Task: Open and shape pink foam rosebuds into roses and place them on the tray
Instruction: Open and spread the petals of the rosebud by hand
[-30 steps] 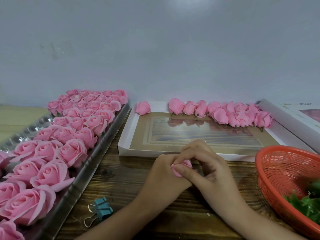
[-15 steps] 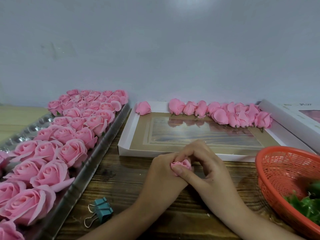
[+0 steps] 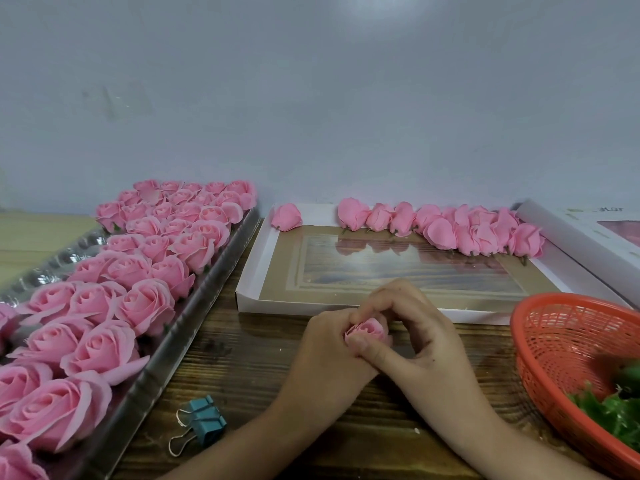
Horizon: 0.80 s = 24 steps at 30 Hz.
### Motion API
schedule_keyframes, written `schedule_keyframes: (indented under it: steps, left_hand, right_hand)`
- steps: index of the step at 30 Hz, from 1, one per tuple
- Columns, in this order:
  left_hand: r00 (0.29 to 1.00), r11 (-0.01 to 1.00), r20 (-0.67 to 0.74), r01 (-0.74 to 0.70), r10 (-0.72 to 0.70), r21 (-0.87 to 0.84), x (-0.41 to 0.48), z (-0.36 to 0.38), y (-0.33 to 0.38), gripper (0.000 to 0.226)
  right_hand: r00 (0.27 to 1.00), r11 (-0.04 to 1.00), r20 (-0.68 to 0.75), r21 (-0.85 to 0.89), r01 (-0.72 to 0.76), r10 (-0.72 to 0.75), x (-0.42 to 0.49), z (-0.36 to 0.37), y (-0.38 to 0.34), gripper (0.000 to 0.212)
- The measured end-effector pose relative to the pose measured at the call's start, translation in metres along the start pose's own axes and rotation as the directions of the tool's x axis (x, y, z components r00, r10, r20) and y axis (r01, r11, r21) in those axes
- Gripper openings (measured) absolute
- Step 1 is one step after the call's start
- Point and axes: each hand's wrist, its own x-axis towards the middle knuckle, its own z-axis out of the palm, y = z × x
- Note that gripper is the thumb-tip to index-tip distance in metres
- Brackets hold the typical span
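Bud between both hands, centre front, just above table; tip points up toward camera, base hidden in fingers; outer petals slightly loose. Left hand curls round bud from left, cupping it; right hand pinches it, thumb across near side, forefinger arched over far side; neither hand free. Tray lies left of hands, packed with roses; left hand nearer; placing likely goes leftward. Spare buds in box behind.
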Motion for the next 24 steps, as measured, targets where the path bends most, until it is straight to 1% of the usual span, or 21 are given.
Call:
schedule_keyframes:
  steps: [2, 4, 6, 8, 9, 12, 18, 20, 22, 24]
  left_hand:
    - [1.0, 1.0, 0.008, 0.011, -0.011, -0.004, 0.0008, 0.0017, -0.0006, 0.032]
    - [1.0, 1.0, -0.014, 0.021, -0.021, -0.019, 0.0007, 0.0014, 0.0003, 0.031]
    - [1.0, 0.997, -0.01, 0.01, -0.009, 0.073, 0.001, 0.0005, 0.0002, 0.029]
    - [1.0, 0.989, -0.008, -0.005, 0.006, 0.146, 0.0007, 0.0001, -0.0021, 0.037]
    - [1.0, 0.988, -0.01, -0.005, 0.006, 0.157, 0.0009, -0.0001, -0.003, 0.042]
    - [1.0, 0.993, 0.004, 0.015, -0.015, 0.117, 0.0004, 0.0, -0.0034, 0.041]
    - [1.0, 0.997, -0.013, 0.006, -0.007, -0.075, -0.0017, -0.0031, 0.0041, 0.031]
    - [1.0, 0.998, -0.02, -0.002, 0.001, -0.062, -0.0016, -0.0032, 0.0025, 0.032]
    - [0.999, 1.0, -0.033, -0.029, 0.029, -0.002, -0.0012, -0.0021, -0.0004, 0.031]
    - [0.998, 0.998, -0.021, -0.051, 0.051, 0.024, -0.001, 0.0, -0.0014, 0.023]
  right_hand:
    - [1.0, 0.998, 0.014, -0.063, 0.01, -0.009, -0.0005, 0.0012, -0.0018, 0.016]
    - [1.0, 0.996, 0.025, -0.089, 0.013, -0.011, -0.0007, 0.002, -0.0024, 0.014]
    - [0.999, 0.996, 0.032, -0.086, 0.02, -0.017, -0.0008, 0.0019, -0.0016, 0.009]
    - [0.998, 0.996, 0.052, -0.079, 0.029, -0.025, -0.0008, 0.0014, -0.0006, 0.008]
    - [0.998, 0.997, 0.064, -0.073, 0.03, -0.025, -0.0006, 0.0013, -0.0002, 0.009]
    - [0.997, 0.999, 0.078, -0.044, 0.019, -0.015, 0.0003, 0.0006, 0.002, 0.009]
    - [0.996, 0.997, 0.088, 0.073, -0.036, 0.03, 0.0022, -0.0003, 0.0028, 0.013]
    - [0.997, 0.998, 0.068, 0.059, -0.031, 0.027, 0.002, 0.0008, 0.0014, 0.012]
    - [0.999, 1.0, 0.036, 0.018, -0.011, 0.01, 0.0007, 0.0017, -0.0005, 0.01]
    - [1.0, 0.998, 0.015, -0.057, -0.006, 0.007, -0.0011, 0.0017, -0.0022, 0.014]
